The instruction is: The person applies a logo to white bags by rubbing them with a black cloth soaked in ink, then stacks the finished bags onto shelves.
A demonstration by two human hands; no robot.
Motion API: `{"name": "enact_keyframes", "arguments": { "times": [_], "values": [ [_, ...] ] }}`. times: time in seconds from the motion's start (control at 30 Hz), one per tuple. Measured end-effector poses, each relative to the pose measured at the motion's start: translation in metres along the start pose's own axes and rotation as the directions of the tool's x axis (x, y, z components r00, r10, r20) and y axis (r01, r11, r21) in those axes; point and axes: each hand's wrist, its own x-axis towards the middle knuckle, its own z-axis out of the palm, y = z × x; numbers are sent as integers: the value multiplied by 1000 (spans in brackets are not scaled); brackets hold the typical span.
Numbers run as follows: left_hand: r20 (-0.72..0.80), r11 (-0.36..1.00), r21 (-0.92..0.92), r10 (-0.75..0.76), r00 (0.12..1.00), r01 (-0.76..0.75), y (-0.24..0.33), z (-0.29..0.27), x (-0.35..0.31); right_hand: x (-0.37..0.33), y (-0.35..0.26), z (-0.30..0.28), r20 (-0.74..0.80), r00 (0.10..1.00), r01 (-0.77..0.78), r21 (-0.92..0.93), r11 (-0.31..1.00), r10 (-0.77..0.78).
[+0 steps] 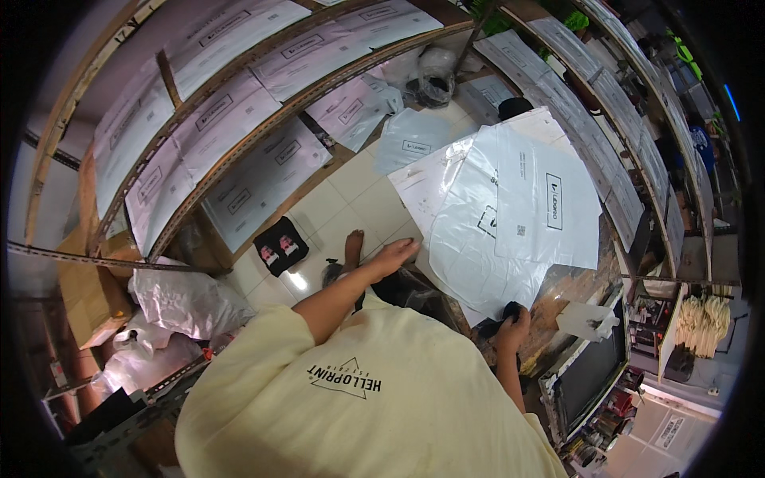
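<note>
White plastic mailing bags (550,211) with black print lie overlapping on the workbench in front of me, to the right of centre. Beneath them a pale board (418,187) shows along the far left side. My left hand (396,259) is beside the left edge of the bags, with its fingers loosely stretched and nothing visible in them. At the near edge of the bags, my right hand (514,328) is closed around a black cloth (511,309), bunched up and partly hidden by the fingers.
Wooden racks hold printed bags on the left (215,115) and right (594,131). A dark screen frame (588,382) and a white container (588,320) are on the bench at right. On the tiled floor (331,207) lies a black cushion (280,245). Clear plastic bundles (187,299) sit at left.
</note>
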Motion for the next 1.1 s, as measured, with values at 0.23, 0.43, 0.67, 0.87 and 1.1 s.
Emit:
{"name": "enact_keyframes", "arguments": {
  "times": [0.23,0.43,0.67,0.87,1.1],
  "values": [
    [-21,974,205,-90,996,92,32,39,12,-11,-20,-16,126,980,141,113,984,-155],
    [-176,920,379,183,967,-105,45,38,7,-24,-23,-30,81,991,-129,343,930,107],
    [-52,844,309,474,879,-437,130,51,30,8,-9,-71,-153,964,-164,306,938,218],
    [-5,810,394,474,881,-434,181,10,18,5,20,-62,-114,930,-234,551,801,351],
    [-33,966,118,234,972,-229,147,-68,38,-16,-2,-52,36,885,-385,617,686,464]
  ]
}}
